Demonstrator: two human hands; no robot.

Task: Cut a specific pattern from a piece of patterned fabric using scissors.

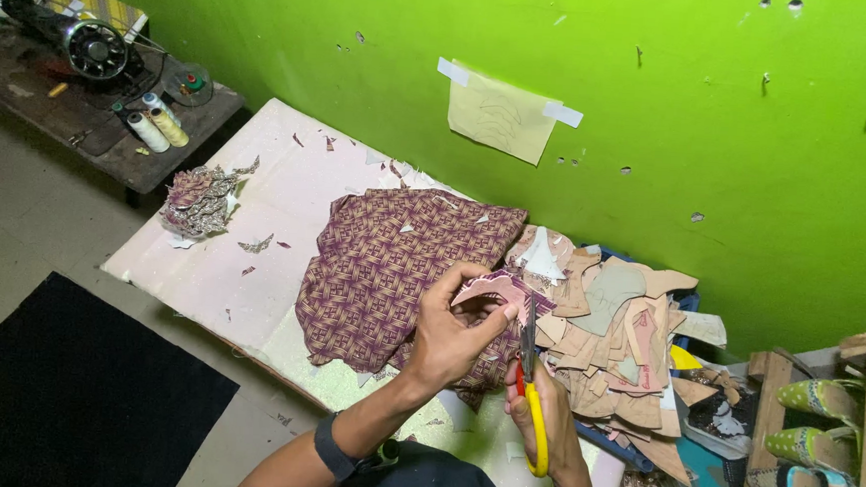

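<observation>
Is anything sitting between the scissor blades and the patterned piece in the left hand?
Nothing visible does. The left hand holds the curved patterned piece up above the patterned cloth, and the scissors in the right hand meet the piece's right edge directly. The pile of tan cutouts lies behind, to the right.

A curved piece of purple patterned fabric (490, 287) is held up against yellow-handled scissors (532, 395), blades upright.
</observation>
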